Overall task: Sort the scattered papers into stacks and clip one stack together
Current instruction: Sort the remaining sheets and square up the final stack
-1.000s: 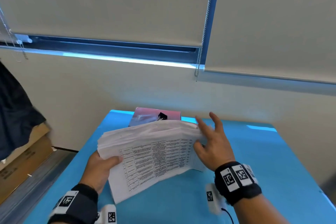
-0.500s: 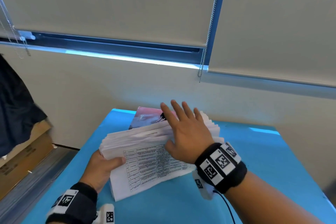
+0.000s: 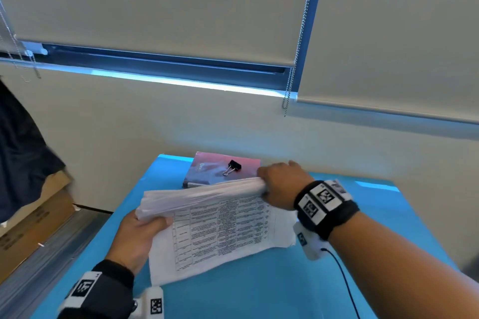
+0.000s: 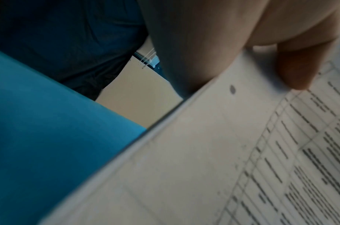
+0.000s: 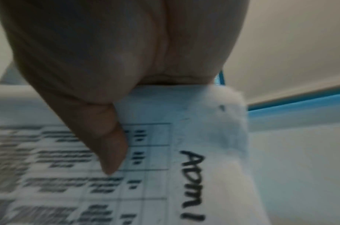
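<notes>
The right hand point(image 3: 281, 184), flat a moment ago, is now gripping the stack point(image 3: 207, 212) with the left hand point(image 3: 137, 238) (clip point(image 3: 232, 167) untouched), squaring before clipping.

Matt white paper stack point(image 3: 207, 220), printed with tables; behind it a glossy book point(image 3: 207, 171) bearing a black metal clip point(image 3: 234, 166); smooth blue table point(image 3: 259, 292).

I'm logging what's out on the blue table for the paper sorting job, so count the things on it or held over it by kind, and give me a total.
Paper stack: 1, gripped by the left hand and right hand
Binder clip: 1, black, lying on the book
Book: 1, pinkish cover, at the far edge of the table
Total: 3
</notes>
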Motion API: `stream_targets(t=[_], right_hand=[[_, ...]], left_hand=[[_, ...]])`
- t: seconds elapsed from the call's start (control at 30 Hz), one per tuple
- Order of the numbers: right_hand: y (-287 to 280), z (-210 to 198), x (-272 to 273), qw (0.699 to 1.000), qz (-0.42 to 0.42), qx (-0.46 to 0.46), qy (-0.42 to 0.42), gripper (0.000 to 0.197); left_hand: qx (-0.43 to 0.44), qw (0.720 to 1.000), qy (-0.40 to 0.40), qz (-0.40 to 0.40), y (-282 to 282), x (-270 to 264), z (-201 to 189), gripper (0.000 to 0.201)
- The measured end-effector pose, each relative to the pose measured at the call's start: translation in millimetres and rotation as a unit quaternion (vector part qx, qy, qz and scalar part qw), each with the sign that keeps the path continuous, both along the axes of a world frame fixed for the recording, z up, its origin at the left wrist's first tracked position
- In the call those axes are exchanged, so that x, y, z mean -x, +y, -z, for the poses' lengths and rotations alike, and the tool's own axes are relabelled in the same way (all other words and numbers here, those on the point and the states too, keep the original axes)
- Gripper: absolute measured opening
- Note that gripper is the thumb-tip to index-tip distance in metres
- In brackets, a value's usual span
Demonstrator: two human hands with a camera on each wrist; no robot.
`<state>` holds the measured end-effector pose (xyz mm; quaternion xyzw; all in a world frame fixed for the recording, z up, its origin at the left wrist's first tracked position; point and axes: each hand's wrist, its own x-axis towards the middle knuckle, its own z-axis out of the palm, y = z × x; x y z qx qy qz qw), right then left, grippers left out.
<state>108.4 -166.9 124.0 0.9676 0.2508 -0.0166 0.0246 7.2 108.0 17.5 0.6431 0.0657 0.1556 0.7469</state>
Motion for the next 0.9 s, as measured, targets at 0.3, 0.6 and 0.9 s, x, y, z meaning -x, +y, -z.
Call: stream_targets(t=[0.3,0.6,0.9], right_hand=[[-25,-2,5,0.999,0.016,0.003,0.039,0.012],[-15,-14,16,1.000,0.004,0.029,-0.007,0.013],[20,-50,32,0.994,-0.050,-0.007,-0.100,0.009]], left_hand=[[-0.002,0.999,0.015,0.029,14,-12,7,0.042],[-0.391,0.920,-0.033,0.018,23,6,-115,0.069],[-0.650,0.738,0.103,0.149,-71,-38,-121,0.012]])
